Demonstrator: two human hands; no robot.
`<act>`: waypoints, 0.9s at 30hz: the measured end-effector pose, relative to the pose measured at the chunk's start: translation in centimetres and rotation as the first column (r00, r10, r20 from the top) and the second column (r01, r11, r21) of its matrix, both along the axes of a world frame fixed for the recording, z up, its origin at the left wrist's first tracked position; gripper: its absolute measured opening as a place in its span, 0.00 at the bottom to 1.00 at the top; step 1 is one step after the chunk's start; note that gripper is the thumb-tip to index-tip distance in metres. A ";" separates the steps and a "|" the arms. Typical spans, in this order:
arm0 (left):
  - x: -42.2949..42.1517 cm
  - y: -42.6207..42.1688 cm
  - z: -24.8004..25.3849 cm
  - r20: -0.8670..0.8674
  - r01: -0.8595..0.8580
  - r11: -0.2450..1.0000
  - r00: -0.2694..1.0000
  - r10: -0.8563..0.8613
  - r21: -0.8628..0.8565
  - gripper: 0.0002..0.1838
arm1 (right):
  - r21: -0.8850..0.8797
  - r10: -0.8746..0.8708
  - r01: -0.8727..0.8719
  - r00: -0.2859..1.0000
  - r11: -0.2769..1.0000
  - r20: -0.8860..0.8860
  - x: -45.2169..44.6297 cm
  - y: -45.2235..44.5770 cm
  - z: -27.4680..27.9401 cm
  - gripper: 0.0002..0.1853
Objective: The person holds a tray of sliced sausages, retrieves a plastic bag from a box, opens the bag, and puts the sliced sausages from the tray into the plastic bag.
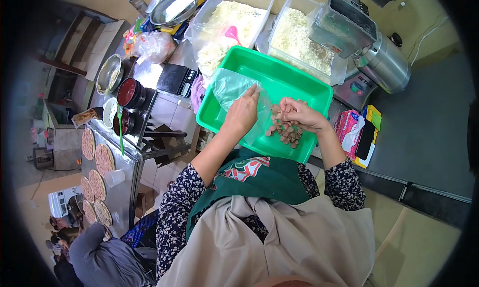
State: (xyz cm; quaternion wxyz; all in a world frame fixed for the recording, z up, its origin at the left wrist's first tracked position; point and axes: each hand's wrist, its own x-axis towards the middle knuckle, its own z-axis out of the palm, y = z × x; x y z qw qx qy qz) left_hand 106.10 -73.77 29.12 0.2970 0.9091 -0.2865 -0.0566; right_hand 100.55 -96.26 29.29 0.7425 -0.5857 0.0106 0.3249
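A clear plastic bag hangs inside the green tub, its top edge pinched in the closed fingers of my left hand. My right hand is curled over a pile of brown round slices, which look like sliced sausage. Its thumb and fingers are closed together at the pile and seem to hold some of the slices. Part of the pile is hidden under that hand. The bag's lower part reaches down beside the slices at the tub's near side.
Behind the tub stand two clear bins of pale crumbs or flour, one with a pink scoop. A metal machine and tissue packs are right. Left are a black scale, bowls, topped round bases and a seated person.
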 end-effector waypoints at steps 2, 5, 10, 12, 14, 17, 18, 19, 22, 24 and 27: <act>-0.4 -0.8 0.0 -0.006 0.045 0.998 0.999 -0.045 -0.035 0.24 | 0.113 -0.048 0.050 0.999 0.992 -0.021 0.2 1.2 0.8 0.09; -1.3 -1.2 0.6 -0.035 0.113 0.982 0.992 -0.119 -0.149 0.25 | 0.236 -0.129 0.141 0.990 0.962 -0.063 0.9 2.3 0.0 0.09; -1.9 -1.1 0.2 0.003 0.086 0.965 0.996 -0.088 -0.248 0.31 | -0.007 -0.189 0.189 0.982 0.982 -0.028 1.5 3.1 -0.5 0.12; -2.0 -1.0 0.2 -0.045 0.036 0.958 0.998 -0.051 -0.284 0.32 | -0.571 0.135 0.115 0.917 0.813 0.376 1.6 3.4 0.5 0.16; -2.0 -0.6 0.3 -0.091 -0.015 0.949 0.996 -0.014 -0.314 0.33 | -0.543 0.157 0.147 0.866 0.827 0.475 1.0 3.5 1.8 0.16; -1.8 0.5 1.4 -0.068 -0.067 0.953 0.996 0.049 -0.296 0.33 | -0.414 0.108 0.156 0.830 0.897 0.547 0.6 2.8 6.1 0.15; -1.8 0.9 2.5 -0.132 -0.109 0.935 0.989 0.067 -0.338 0.33 | -0.310 0.041 0.144 0.854 0.940 0.519 0.7 2.3 7.0 0.14; -1.7 1.5 3.4 -0.194 -0.152 0.914 0.978 0.083 -0.377 0.33 | -0.311 0.044 0.140 0.854 0.940 0.518 1.0 1.4 6.8 0.14; -1.2 4.2 4.3 -0.338 -0.273 0.843 0.934 0.117 -0.464 0.32 | -0.128 -0.170 0.210 0.948 0.969 0.270 2.7 -2.3 4.1 0.14; -1.1 5.6 5.0 -0.386 -0.322 0.757 0.917 0.101 -0.568 0.32 | -0.523 -0.027 0.090 0.992 0.848 0.127 4.1 -3.9 -1.6 0.12; -1.1 7.6 5.8 -0.354 -0.377 0.686 0.917 0.183 -0.622 0.33 | -0.897 0.226 -0.018 0.970 0.442 0.092 4.5 -1.2 -6.5 0.13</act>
